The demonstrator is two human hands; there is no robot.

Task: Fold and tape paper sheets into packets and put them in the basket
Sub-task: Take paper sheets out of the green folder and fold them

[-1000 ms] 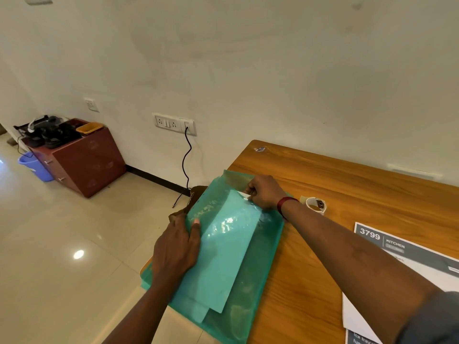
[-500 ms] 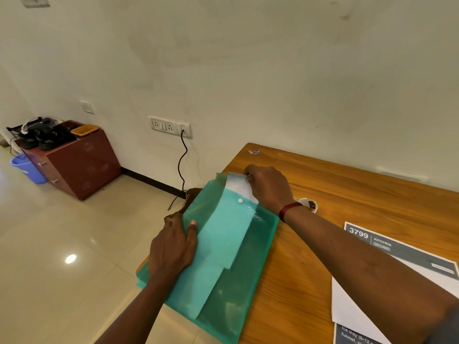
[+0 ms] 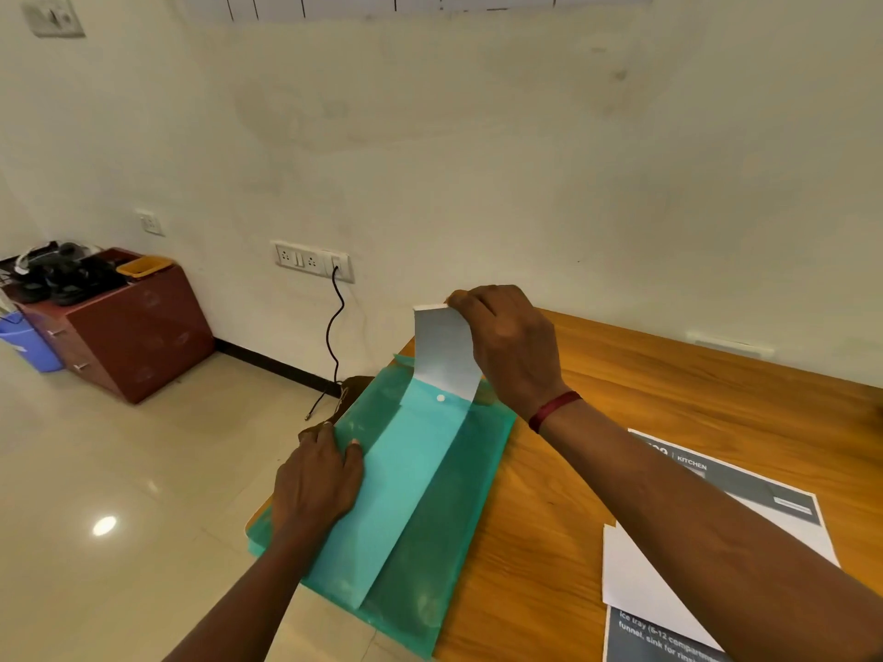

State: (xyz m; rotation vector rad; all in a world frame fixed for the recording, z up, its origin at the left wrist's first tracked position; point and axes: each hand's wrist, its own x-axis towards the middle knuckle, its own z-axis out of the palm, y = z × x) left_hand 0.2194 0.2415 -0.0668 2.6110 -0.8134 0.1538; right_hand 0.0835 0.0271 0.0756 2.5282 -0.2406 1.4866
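While L hand [image 3: 315, 484] lies flat on green folder [image 3: 430, 542], fingers straight, pressing, I log:
1. R hand [image 3: 511, 346] – pinches top edge of paper sheet [image 3: 444, 355].
2. Sheet – upper part out at folder's 12 o'clock end, rest inside.
3. Folder – overhangs table [image 3: 669, 389] edge on 9 o'clock side.
4. Printed sheets [image 3: 745, 508] – at folder's 3 o'clock, apart.

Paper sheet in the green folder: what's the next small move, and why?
Probably pull the paper sheet fully out of the green folder. The right hand pinches its top edge, only its upper part is clear, and the left hand presses the folder down, so it should slide free.
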